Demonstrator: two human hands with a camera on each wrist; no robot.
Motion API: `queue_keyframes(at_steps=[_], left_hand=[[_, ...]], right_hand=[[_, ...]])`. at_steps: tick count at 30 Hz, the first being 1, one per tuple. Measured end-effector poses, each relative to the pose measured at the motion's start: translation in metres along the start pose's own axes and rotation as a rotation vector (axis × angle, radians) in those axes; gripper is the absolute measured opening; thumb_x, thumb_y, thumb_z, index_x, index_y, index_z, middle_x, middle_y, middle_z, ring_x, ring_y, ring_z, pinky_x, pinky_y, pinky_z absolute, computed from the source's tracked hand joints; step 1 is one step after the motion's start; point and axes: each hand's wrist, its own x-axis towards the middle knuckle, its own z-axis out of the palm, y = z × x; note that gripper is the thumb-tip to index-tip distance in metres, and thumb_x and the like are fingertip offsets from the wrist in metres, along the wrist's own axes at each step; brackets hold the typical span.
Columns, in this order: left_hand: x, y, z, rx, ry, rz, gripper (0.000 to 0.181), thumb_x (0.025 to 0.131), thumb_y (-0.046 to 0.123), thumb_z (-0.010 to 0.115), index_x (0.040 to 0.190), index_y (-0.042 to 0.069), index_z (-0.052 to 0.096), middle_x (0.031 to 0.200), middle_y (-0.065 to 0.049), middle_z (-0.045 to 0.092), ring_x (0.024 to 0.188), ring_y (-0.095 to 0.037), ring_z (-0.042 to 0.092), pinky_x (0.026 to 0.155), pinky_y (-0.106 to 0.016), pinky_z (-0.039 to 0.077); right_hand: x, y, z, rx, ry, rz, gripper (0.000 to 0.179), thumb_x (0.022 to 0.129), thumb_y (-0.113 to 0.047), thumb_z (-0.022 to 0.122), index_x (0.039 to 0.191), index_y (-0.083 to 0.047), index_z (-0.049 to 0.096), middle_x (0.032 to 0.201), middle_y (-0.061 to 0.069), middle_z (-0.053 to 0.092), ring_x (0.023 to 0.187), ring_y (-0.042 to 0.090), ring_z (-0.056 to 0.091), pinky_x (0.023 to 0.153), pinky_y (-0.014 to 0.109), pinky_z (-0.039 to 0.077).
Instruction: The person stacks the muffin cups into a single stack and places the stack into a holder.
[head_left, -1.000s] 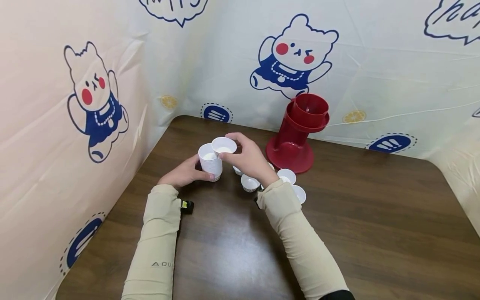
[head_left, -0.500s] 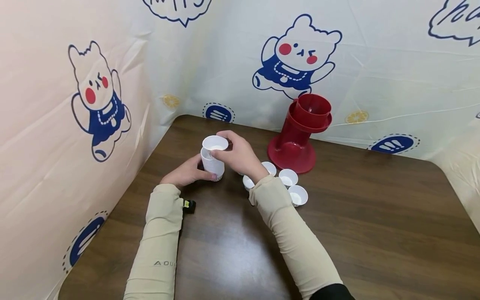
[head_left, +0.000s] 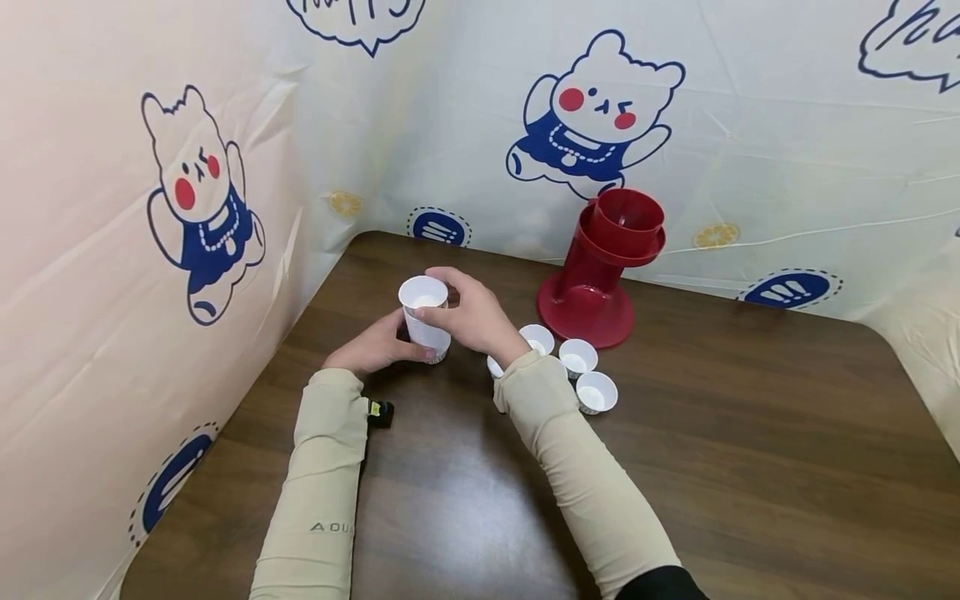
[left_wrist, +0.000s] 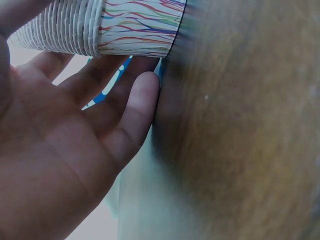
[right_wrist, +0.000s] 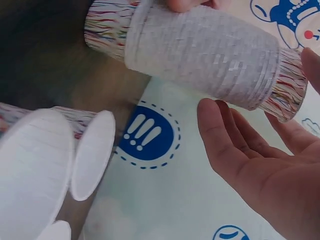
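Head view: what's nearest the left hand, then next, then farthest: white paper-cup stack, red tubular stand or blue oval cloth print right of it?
1. White paper-cup stack: held in the left hand.
2. Red tubular stand: farther right and back.
3. Blue oval print: farthest right.

Small cloth-walled booth or nook — home, office or lab, can't tell which. White sheeting hangs along L, back & R sides of a brown wood-grain desk w/ rounded corners; cloth's printed w/ cartoon animals, citrus slices, blue ovals & speech bubbles — playful pattern.
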Motion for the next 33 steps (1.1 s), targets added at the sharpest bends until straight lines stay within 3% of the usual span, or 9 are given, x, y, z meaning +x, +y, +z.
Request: queue_keyframes(at_steps=[7,17,28,33], left_hand=[[-0.002,0.002,0.001,0.003,0.007,0.021,0.076,0.086,0.014,0.081,0.148,0.006,0.038,0.142,-0.016,0.049,0.128,-0.033,0.045,0.113,-0.051,0.029],[-0.001,0.002,0.001,0.008,0.012,0.001,0.079,0.085,0.016,0.082,0.149,0.005,0.037,0.143,-0.017,0.048,0.129,-0.035,0.044,0.113,-0.053,0.029],[-0.003,0.001,0.002,0.042,0.033,-0.031,0.081,0.084,0.020,0.084,0.148,0.004,0.037,0.140,-0.020,0.051,0.129,-0.036,0.045,0.113,-0.053,0.029],[-0.002,0.000,0.003,0.042,0.033,-0.026,0.080,0.085,0.018,0.083,0.148,0.001,0.036,0.140,-0.022,0.051,0.129,-0.037,0.045,0.113,-0.054,0.028]], right_hand=[[-0.001,0.011,0.003,-0.090,-0.066,0.088,0.064,0.091,-0.027,0.077,0.148,-0.015,0.049,0.133,0.008,0.060,0.119,0.027,0.057,0.095,0.041,0.049],[-0.016,0.020,-0.003,-0.152,-0.059,0.109,0.062,0.092,-0.028,0.075,0.146,-0.010,0.051,0.136,0.014,0.060,0.122,0.030,0.057,0.098,0.044,0.049],[-0.065,0.038,-0.042,-0.019,0.107,0.037,0.043,0.092,-0.021,0.073,0.133,-0.011,0.063,0.121,0.016,0.067,0.098,0.028,0.066,0.086,0.040,0.053],[-0.089,0.053,-0.068,-0.037,0.211,-0.007,0.033,0.092,-0.015,0.073,0.124,-0.006,0.068,0.110,0.013,0.071,0.089,0.027,0.065,0.078,0.038,0.053]])
